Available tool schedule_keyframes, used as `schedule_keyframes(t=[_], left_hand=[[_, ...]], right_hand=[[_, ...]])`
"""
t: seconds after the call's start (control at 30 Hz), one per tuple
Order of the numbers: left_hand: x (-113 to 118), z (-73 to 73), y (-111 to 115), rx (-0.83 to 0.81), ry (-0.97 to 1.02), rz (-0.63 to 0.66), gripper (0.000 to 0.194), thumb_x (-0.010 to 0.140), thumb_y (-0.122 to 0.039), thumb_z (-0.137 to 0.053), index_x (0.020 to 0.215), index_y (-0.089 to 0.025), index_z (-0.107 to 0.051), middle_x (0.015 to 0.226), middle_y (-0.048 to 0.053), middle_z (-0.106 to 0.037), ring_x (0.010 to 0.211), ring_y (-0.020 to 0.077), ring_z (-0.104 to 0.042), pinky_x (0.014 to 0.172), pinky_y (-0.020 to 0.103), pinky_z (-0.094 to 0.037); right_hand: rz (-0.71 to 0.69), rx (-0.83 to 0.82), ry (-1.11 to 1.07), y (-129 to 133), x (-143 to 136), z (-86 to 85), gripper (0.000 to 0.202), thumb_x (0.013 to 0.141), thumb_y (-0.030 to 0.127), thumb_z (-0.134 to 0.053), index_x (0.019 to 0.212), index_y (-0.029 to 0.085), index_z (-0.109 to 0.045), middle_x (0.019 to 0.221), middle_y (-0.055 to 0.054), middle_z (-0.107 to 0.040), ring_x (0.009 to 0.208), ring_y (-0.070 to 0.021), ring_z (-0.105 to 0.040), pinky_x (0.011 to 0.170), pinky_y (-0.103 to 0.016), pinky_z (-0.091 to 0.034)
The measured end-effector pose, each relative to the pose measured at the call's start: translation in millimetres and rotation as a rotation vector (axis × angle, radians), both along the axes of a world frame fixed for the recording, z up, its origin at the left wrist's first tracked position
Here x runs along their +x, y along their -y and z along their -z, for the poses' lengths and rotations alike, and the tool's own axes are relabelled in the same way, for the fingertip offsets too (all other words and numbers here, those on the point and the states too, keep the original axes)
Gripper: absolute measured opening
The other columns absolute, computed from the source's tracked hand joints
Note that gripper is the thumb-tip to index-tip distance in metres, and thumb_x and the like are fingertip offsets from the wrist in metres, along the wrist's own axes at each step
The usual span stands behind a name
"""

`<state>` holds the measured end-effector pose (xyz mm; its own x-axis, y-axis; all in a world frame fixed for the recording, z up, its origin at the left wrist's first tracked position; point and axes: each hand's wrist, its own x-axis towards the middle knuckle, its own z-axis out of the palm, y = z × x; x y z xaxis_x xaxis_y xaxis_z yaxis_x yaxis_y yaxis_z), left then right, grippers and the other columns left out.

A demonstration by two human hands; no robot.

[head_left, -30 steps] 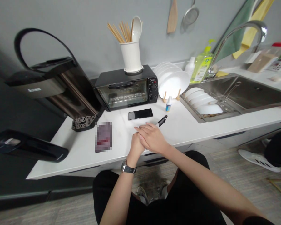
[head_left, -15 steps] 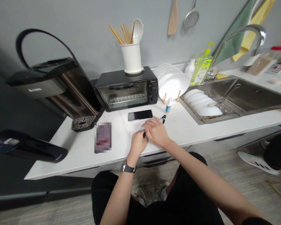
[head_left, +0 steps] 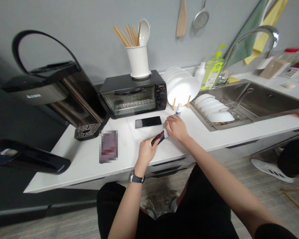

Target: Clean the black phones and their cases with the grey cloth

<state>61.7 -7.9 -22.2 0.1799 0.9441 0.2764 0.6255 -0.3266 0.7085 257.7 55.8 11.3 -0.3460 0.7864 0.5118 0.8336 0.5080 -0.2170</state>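
Note:
My left hand (head_left: 147, 151) is closed around a slim black object with red along its edge (head_left: 158, 137), held low over the counter near its front edge. My right hand (head_left: 176, 127) is curled just beyond the far end of that object, and what its fingers hold is hidden. A pale, flat piece (head_left: 166, 132) shows between the two; I cannot tell whether it joins them. A black phone (head_left: 148, 122) lies flat to the left of my right hand. Behind my right fingers stands a small white bottle (head_left: 178, 109), partly hidden.
A black toaster oven (head_left: 134, 96) carries a white utensil holder (head_left: 138, 61). White plates (head_left: 183, 91) stand in a rack beside it. To the right is a sink (head_left: 269, 99) with bowls; to the left, a dark drink machine (head_left: 72, 96), a pixelated packet (head_left: 109, 146) and a dark bottle-like object (head_left: 32, 157).
My right hand has slid right and away from my left, which it was overlapping. The black and red object in my left hand now shows, and the small bottle is partly covered.

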Motion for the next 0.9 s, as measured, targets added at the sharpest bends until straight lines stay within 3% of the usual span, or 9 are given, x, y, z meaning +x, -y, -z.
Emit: schedule_keyframes(t=[0.13,0.27,0.33,0.4,0.5,0.6,0.73,0.83,0.9], left_hand=[[-1.6,4.7,-3.2,-0.019,-0.122,-0.038,0.019,0.095,-0.014,-0.058,0.090,-0.015,-0.077,0.090,0.010,-0.081,0.080,0.0230,-0.073,0.075,0.029,-0.053],[-4.8,11.5,-5.0,-0.019,-0.165,-0.062,0.019,0.088,-0.003,-0.057,0.091,-0.012,-0.074,0.094,0.013,-0.078,0.085,0.0225,-0.071,0.076,0.029,-0.053],[-5.6,11.8,-4.0,-0.028,-0.188,-0.052,0.018,0.086,-0.003,-0.059,0.084,-0.013,-0.074,0.085,0.012,-0.078,0.079,0.0227,-0.071,0.074,0.029,-0.053],[-5.3,9.1,-2.2,-0.033,-0.189,-0.035,0.019,0.089,-0.008,-0.059,0.078,-0.015,-0.074,0.077,0.010,-0.077,0.074,0.0226,-0.070,0.072,0.029,-0.052],[-2.9,2.8,0.2,-0.011,-0.085,-0.004,0.024,0.100,-0.026,-0.056,0.098,-0.020,-0.079,0.092,0.008,-0.082,0.084,0.0230,-0.074,0.076,0.027,-0.053],[-0.3,-0.5,0.3,0.008,-0.023,0.000,0.029,0.104,-0.035,-0.054,0.111,-0.022,-0.078,0.104,0.008,-0.083,0.090,0.0234,-0.076,0.077,0.027,-0.053],[-0.1,4.8,-3.3,0.005,-0.162,-0.033,0.021,0.098,-0.020,-0.058,0.093,-0.017,-0.078,0.092,0.009,-0.082,0.081,0.0222,-0.074,0.073,0.027,-0.052],[-1.9,11.0,-4.9,-0.003,-0.234,-0.064,0.015,0.087,-0.008,-0.063,0.087,-0.014,-0.076,0.093,0.013,-0.080,0.086,0.0243,-0.074,0.075,0.029,-0.053],[-3.3,12.5,-3.5,-0.008,-0.239,-0.064,0.017,0.085,-0.005,-0.062,0.088,-0.013,-0.076,0.094,0.014,-0.080,0.087,0.0252,-0.075,0.075,0.029,-0.053]], right_hand=[[-0.206,0.016,-0.026,39.1,-47.7,3.6,0.036,0.103,0.021,-0.040,0.101,0.020,-0.076,0.103,-0.008,-0.078,0.111,-0.0261,-0.064,0.122,-0.052,-0.034],[-0.367,0.064,-0.031,72.0,-74.4,9.6,0.039,0.105,0.028,-0.043,0.133,0.014,-0.066,0.126,-0.014,-0.073,0.120,-0.0269,-0.061,0.119,-0.051,-0.036],[-0.343,0.062,-0.002,66.9,-64.1,11.2,0.039,0.107,0.031,-0.041,0.132,0.014,-0.066,0.122,-0.014,-0.074,0.114,-0.0276,-0.062,0.109,-0.048,-0.042],[-0.246,0.030,0.041,48.6,-42.3,10.6,0.038,0.108,0.030,-0.039,0.116,0.015,-0.073,0.107,-0.012,-0.076,0.101,-0.0269,-0.063,0.097,-0.044,-0.044],[-0.074,-0.013,0.067,14.0,-8.8,4.8,0.042,0.106,0.023,-0.036,0.091,0.016,-0.074,0.088,-0.012,-0.074,0.089,-0.0264,-0.062,0.089,-0.042,-0.043],[-0.009,-0.007,0.051,-2.7,-1.7,-2.3,0.043,0.104,0.017,-0.036,0.082,0.015,-0.072,0.083,-0.013,-0.074,0.089,-0.0274,-0.064,0.097,-0.045,-0.042],[-0.103,0.008,0.046,24.1,-41.3,-1.6,0.037,0.103,0.020,-0.042,0.084,0.018,-0.074,0.091,-0.009,-0.077,0.096,-0.0253,-0.065,0.110,-0.043,-0.038],[-0.264,0.038,0.023,56.3,-70.3,4.2,0.032,0.103,0.023,-0.044,0.098,0.016,-0.075,0.099,-0.010,-0.077,0.095,-0.0251,-0.064,0.102,-0.041,-0.043],[-0.308,0.054,0.024,65.1,-71.7,7.2,0.033,0.105,0.024,-0.043,0.108,0.015,-0.074,0.105,-0.011,-0.077,0.096,-0.0249,-0.064,0.095,-0.041,-0.043]])
